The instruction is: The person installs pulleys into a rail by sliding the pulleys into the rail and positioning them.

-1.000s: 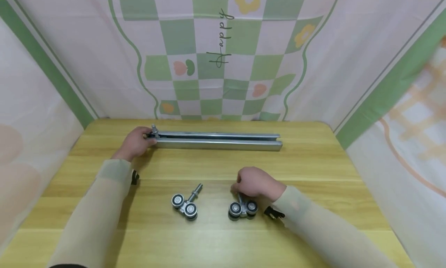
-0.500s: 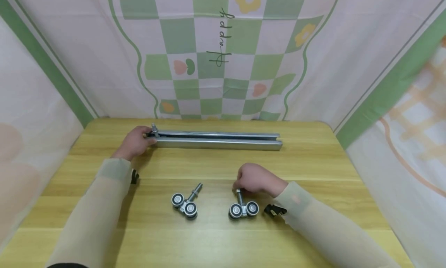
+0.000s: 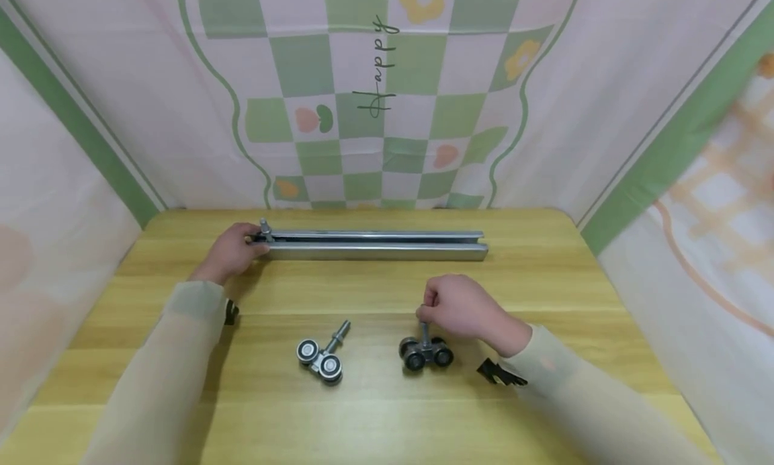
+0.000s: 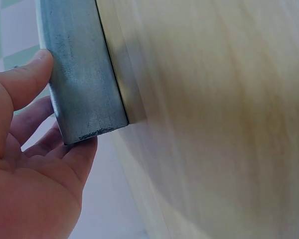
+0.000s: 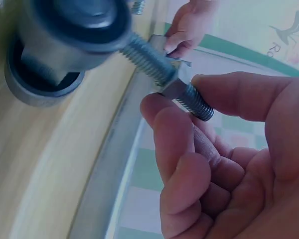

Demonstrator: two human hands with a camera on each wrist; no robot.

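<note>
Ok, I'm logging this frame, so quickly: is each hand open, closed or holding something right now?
Left hand: holding the metal rail by its left end.
Right hand: holding a roller trolley by its threaded bolt.

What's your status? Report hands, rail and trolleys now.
Left hand grips left end of metal rail. Right hand pinches one trolley by its bolt. Second trolley lies loose, untouched. Protruding bolt at rail's left end may obstruct.

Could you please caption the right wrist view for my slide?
Right hand pinching the bolt of a roller, left hand holding the rail.
</note>
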